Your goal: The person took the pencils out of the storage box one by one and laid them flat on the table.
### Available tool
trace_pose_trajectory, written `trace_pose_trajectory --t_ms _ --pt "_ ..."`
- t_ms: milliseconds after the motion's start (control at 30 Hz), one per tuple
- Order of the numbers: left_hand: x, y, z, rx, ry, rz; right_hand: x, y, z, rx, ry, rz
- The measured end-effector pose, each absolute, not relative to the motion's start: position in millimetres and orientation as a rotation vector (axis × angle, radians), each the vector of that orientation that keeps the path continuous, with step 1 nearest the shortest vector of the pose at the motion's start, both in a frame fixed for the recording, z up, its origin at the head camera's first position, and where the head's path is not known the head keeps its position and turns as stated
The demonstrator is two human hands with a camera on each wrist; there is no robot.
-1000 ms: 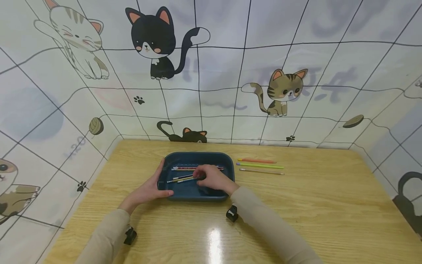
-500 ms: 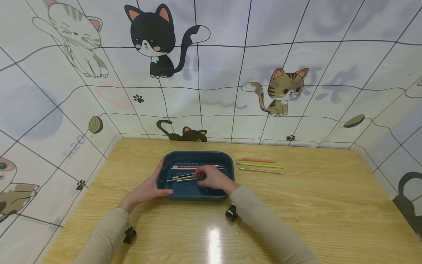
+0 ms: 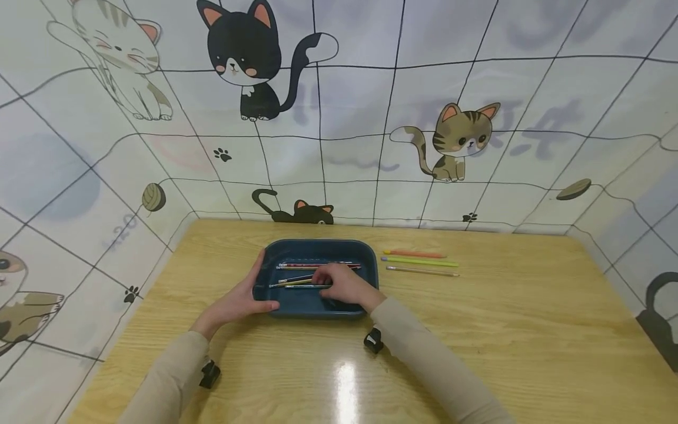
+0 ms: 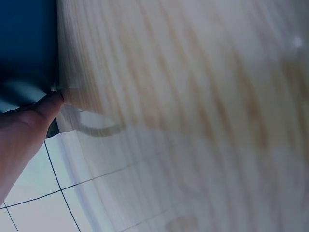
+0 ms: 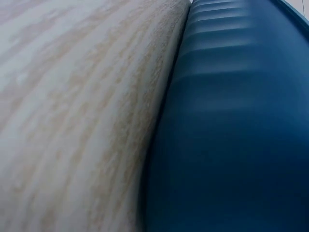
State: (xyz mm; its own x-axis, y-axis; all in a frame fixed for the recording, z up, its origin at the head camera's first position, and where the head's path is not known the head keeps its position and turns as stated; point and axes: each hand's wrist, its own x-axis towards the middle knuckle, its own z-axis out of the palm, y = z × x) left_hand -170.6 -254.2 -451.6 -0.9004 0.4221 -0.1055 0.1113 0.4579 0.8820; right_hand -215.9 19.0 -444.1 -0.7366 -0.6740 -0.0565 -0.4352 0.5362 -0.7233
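Blue tray (image 3: pixel 302 304) stands on the wooden table (image 3: pixel 265 377), and the near pencil (image 3: pixel 303 287) lies inside it, in the near half. The left hand (image 3: pixel 239 301) is spread wide about the tray's left end, thumb at the near corner. The right hand (image 3: pixel 345 284) reaches into the tray with bent fingers and seems to pinch the near pencil by its right part; its own view shows only tray wall and wood, so the exact grip I cannot confirm.

In my judgement, the main risk is the slanted pencils (image 3: pixel 287 283) just behind: they lie so close that the fingertips could catch one and turn it crosswise. A weak pinch could also let the near pencil roll, because it is thin. If the left hand pressed unevenly, the tray might slide.

The near pencil's long axis runs left to right, about parallel to the tray's long side. Its pale end points left; the other end is hidden by the fingers.
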Motion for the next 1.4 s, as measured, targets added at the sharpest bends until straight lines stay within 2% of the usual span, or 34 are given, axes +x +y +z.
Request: trace_pose_trajectory --t_ms 600,1400 --pt "-171.8 -254.5 -448.9 0.453 2.414 1.406 -217.1 18.3 -442.0 -0.836 2.494 -0.979" --pt "-172.3 -254.7 -451.5 0.461 2.425 1.404 -218.7 23.2 -440.9 -0.891 2.340 -1.137"
